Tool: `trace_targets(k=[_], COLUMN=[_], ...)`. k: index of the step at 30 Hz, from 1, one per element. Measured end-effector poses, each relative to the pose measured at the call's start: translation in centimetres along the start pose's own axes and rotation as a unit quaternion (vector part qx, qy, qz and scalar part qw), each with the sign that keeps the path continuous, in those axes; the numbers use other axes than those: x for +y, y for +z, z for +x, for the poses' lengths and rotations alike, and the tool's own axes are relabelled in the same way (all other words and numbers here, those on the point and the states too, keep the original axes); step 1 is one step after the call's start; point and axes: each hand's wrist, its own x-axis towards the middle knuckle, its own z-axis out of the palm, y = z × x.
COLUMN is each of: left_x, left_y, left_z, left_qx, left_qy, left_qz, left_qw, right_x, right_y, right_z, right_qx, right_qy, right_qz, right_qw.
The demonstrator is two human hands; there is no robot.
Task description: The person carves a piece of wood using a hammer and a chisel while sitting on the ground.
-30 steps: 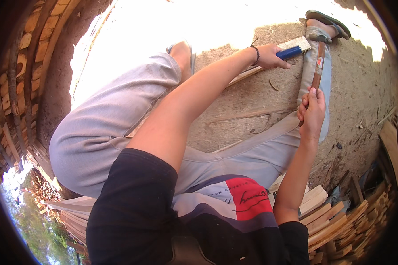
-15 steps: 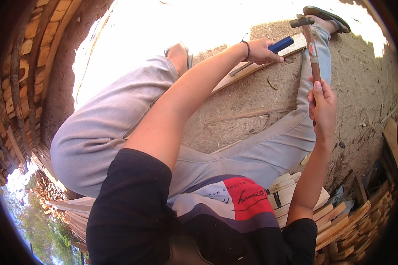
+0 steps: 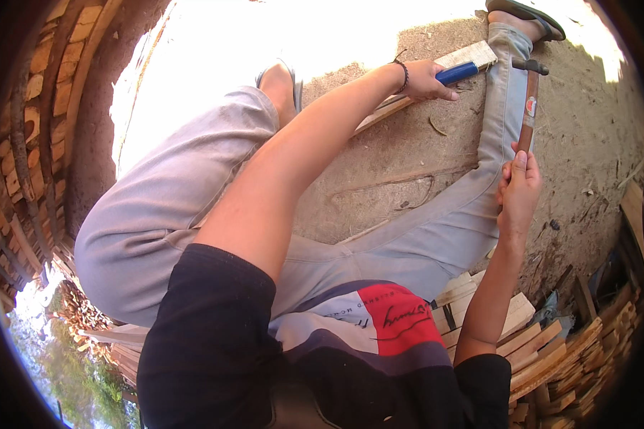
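Note:
My left hand (image 3: 423, 80) is closed around a chisel with a blue handle (image 3: 458, 73). The hand hides most of its metal. The chisel lies low along a pale wooden board (image 3: 472, 54) on the ground, between my lower legs. My right hand (image 3: 520, 184) grips the lower part of a hammer's wooden handle. The dark head of this hammer (image 3: 530, 66) points away from me, over my right shin and to the right of the chisel's handle end; the two tools are apart.
My legs in grey trousers (image 3: 172, 193) spread on either side of the sandy ground (image 3: 401, 179). Stacked wood pieces (image 3: 551, 357) lie at the lower right. A wall of piled timber (image 3: 43, 107) rises at the left. Bright sunlight washes out the far ground.
My right hand has drawn the hammer back toward me and slightly right, away from the chisel's handle end. My left hand stays on the chisel in nearly the same place.

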Motion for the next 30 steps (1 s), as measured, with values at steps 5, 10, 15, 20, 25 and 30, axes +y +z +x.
trace_targets(k=[5, 10, 15, 20, 25, 30], left_x=[0.2, 0.3, 0.7, 0.0, 0.0, 0.1], left_y=[0.1, 0.0, -0.2, -0.4, -0.5, -0.6], left_z=[-0.2, -0.1, -0.1, 0.6, 0.8, 0.6], left_qx=[0.002, -0.006, -0.017, -0.028, -0.044, -0.046], left_qy=[-0.022, -0.017, -0.044, -0.041, -0.057, -0.07], left_qz=[-0.009, -0.02, -0.014, -0.018, -0.012, -0.023], left_qw=[1.0, 1.0, 0.999, 0.999, 0.997, 0.996], right_x=[0.4, 1.6, 1.7, 1.3, 1.2, 0.8], right_y=[-0.4, -1.0, -1.4, -1.8, -1.8, -2.1], right_z=[0.1, 1.0, 1.4, 1.6, 2.3, 3.5], right_qx=[-0.057, -0.037, -0.026, -0.006, -0.041, -0.056], right_qy=[-0.017, -0.056, -0.051, -0.046, -0.061, -0.068], right_qz=[-0.066, -0.087, -0.1, -0.113, -0.172, -0.187], right_qw=[0.996, 0.994, 0.993, 0.992, 0.982, 0.978])
